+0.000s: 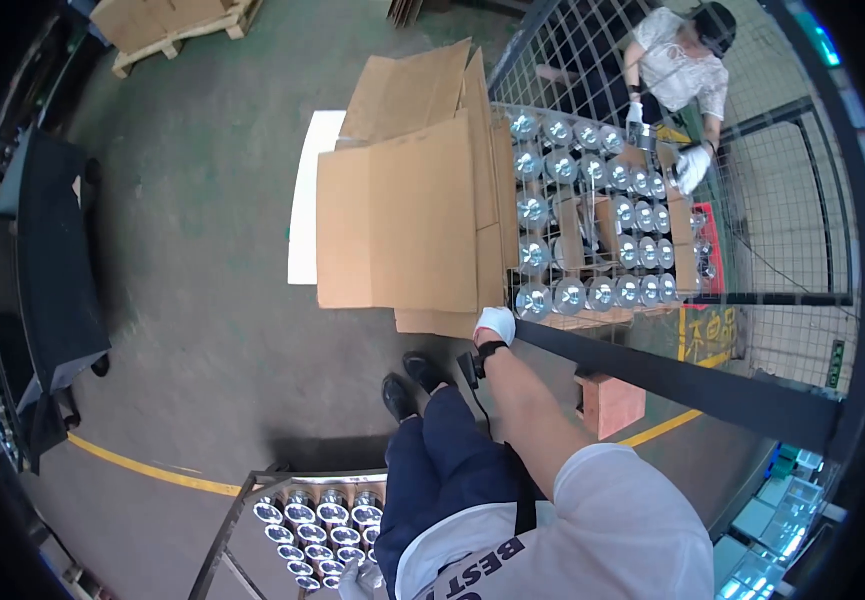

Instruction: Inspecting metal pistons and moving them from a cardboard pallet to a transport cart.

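Observation:
My right hand [497, 322], in a white glove, is closed at the near end of a dark metal bar [672, 375], beside the corner of a large cardboard box. The box's brown flaps [397, 215] fold out to the left. Inside the box stand rows of shiny round metal parts [569, 294] with cardboard dividers between them. My left hand [359, 580], also gloved, is at the lower edge by a rack of similar shiny metal cylinders [332, 513]. Its fingers are partly hidden, so I cannot tell whether it holds one.
Behind wire mesh [592, 60], a co-worker [677, 65] with white gloves reaches to the box's far side. A red crate [712, 250] stands beside it. An orange-brown block [612, 405] lies right of me. A black-covered cart [52, 260] stands left; a pallet [187, 40] lies far left.

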`<state>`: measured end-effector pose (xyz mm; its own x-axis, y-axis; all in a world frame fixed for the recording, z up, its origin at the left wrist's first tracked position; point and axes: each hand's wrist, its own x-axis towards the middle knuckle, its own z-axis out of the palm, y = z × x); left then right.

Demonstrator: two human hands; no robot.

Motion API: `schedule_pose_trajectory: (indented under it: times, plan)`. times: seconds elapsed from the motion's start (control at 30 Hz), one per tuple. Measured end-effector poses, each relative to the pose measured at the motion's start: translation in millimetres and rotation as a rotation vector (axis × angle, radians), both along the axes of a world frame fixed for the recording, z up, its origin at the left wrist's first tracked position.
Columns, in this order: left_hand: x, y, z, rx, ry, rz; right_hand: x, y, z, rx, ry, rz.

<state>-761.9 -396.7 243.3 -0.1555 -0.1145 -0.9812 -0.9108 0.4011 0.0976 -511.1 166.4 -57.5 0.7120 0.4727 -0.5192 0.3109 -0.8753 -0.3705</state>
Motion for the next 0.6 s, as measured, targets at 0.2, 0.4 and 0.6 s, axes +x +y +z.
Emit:
schedule_pose_trajectory:
  times: [0.2, 0.4, 0.6]
  plan:
    - [-72.5, 42.2, -50.9, 0.196, 0.120, -0.159, 79.5, -50.7, 58.8, 0.095, 0.094, 0.257]
    - [-119.8, 121.6, -62.7, 0.228, 0.199, -0.384, 125.2, -131.2, 142.1, -0.170, 0.095, 0.768]
    - [-99.9, 218.3, -58.5, 0.363, 0.102, -0.580, 201.9, -195.7, 227.2, 0.016, 0.412, 0.101]
